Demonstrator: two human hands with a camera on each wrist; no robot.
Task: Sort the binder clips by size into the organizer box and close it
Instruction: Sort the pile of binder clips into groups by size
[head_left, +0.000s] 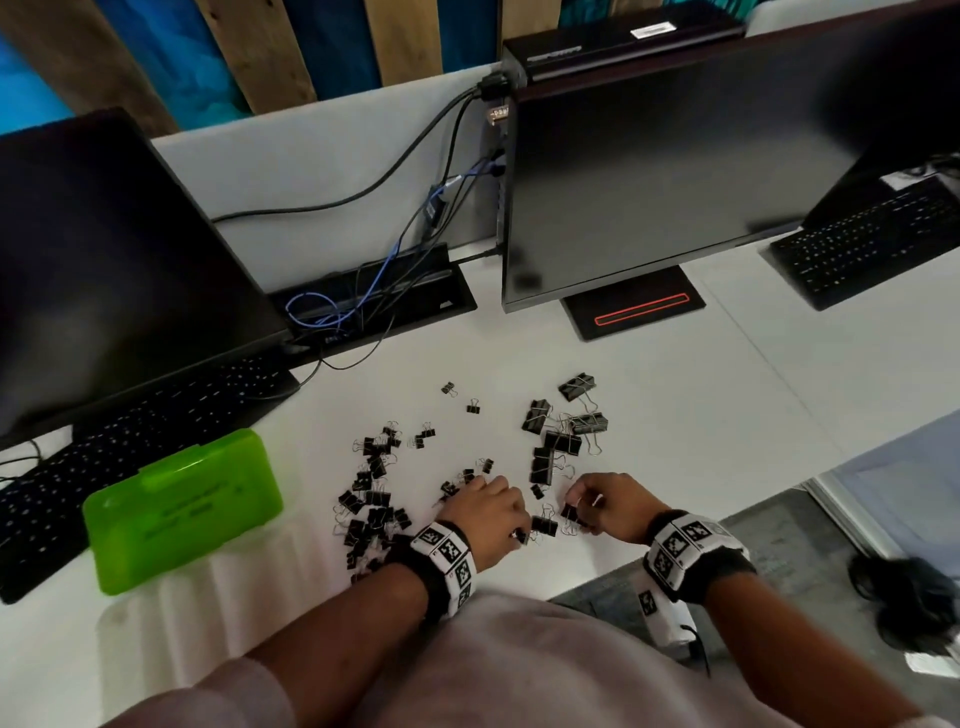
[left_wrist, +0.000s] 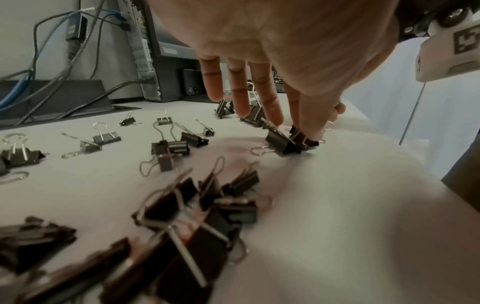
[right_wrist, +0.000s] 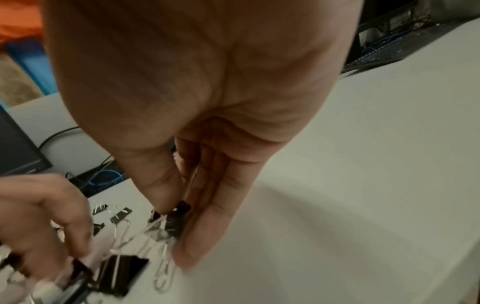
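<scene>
Black binder clips lie loose on the white desk: a spread of small ones (head_left: 374, 499) on the left and several large ones (head_left: 558, 436) on the right. The green organizer box (head_left: 182, 512) sits closed at the left. My left hand (head_left: 493, 506) is down among the clips, and its thumb and forefinger (left_wrist: 306, 125) pinch a medium clip (left_wrist: 302, 138) that rests on the desk beside another clip (left_wrist: 281, 144). Just to its right, my right hand (head_left: 597, 499) pinches a small binder clip (right_wrist: 179, 218) between thumb and fingers, low over the desk.
A keyboard (head_left: 135, 441) and a dark monitor (head_left: 104, 270) stand behind the box. A second monitor (head_left: 701, 182) on its stand is at the back right, with a cable tray (head_left: 374, 301) between them. The desk's front edge (head_left: 675, 551) runs just right of my right hand.
</scene>
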